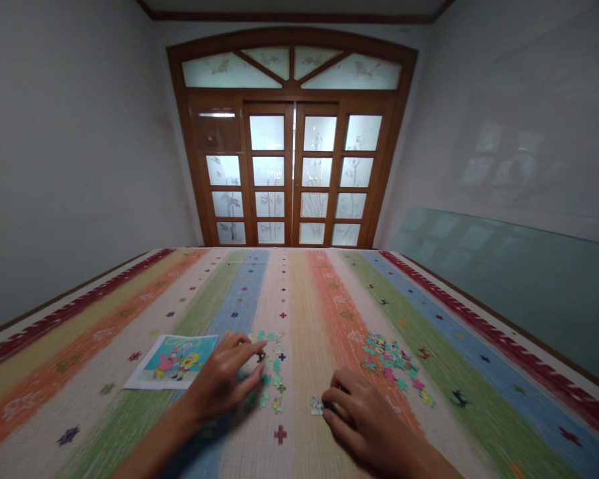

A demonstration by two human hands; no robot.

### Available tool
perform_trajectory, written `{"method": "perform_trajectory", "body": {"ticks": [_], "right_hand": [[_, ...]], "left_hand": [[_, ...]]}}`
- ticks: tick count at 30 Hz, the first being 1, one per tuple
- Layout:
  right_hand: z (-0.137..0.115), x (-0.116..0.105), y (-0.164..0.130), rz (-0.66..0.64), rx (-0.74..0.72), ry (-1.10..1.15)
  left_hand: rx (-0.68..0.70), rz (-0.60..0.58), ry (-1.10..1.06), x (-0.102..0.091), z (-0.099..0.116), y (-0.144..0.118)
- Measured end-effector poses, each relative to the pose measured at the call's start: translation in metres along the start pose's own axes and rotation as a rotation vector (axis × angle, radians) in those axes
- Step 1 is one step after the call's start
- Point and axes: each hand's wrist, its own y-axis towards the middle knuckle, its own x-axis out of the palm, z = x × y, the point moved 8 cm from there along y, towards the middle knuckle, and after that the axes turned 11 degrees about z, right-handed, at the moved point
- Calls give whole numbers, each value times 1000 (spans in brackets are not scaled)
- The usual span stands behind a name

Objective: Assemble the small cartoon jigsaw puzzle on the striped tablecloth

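Cloth with long soft stripes lies under everything, and a dark red plus mark sits on its near part. On the right, the right hand rests with its fingers bent in, right up against a small flat bit of puzzle. I cannot tell if it is pinching a piece, because the fingertips are tucked away. On the left, the left hand has its thumb and pointing finger a little apart. Something small and dark shows between them – I cannot tell if the hand holds it. Loose pieces, mostly green, lie spread out just right of that hand. To the left of the hand is a paper picture, with a pink figure and a yellow figure on blue-green. A bit farther off, past the right hand, is a heap of pieces – green, pink and yellow. A pale green board stands along the right wall. Far away are brown wooden doors with bright glass squares.
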Motion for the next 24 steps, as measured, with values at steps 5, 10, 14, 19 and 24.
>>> {"method": "perform_trajectory", "body": {"ticks": [5, 10, 14, 19, 24], "right_hand": [[0, 0, -1, 3, -1, 17], [-1, -2, 1, 14, -21, 14], [-1, -3, 1, 16, -26, 13], [0, -2, 2, -6, -10, 22], [0, -3, 3, -7, -17, 24]], "left_hand": [[-82, -1, 98, -10, -28, -1], [-145, -25, 149, -8, -44, -5], [-168, -59, 128, -5, -49, -8], [-241, -104, 60, 3, -51, -11], [-274, -157, 10, 20, -50, -16]]}}
